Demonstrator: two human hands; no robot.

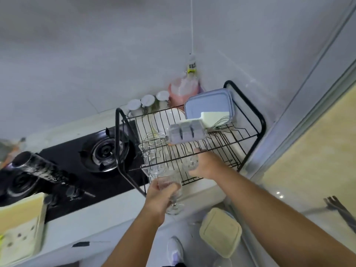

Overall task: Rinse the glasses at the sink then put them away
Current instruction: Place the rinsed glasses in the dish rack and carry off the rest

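Observation:
My left hand [159, 199] grips a ribbed stemmed glass [170, 186] by its bowl, in front of the black wire dish rack [250, 134]. My right hand [207, 164] holds a small clear glass [190, 162] over the rack's front wires. Two more clear glasses [154, 160] stand at the rack's front left corner. The sink is out of view.
The rack also holds white plates [169, 116], whisks [221, 122], a grey divided tray [185, 132] and a lidded blue container [209, 103]. A black gas hob [104, 149] lies left of it. Jars [147, 102] and a pink bottle [183, 89] stand by the wall. A beige bin [219, 232] sits below.

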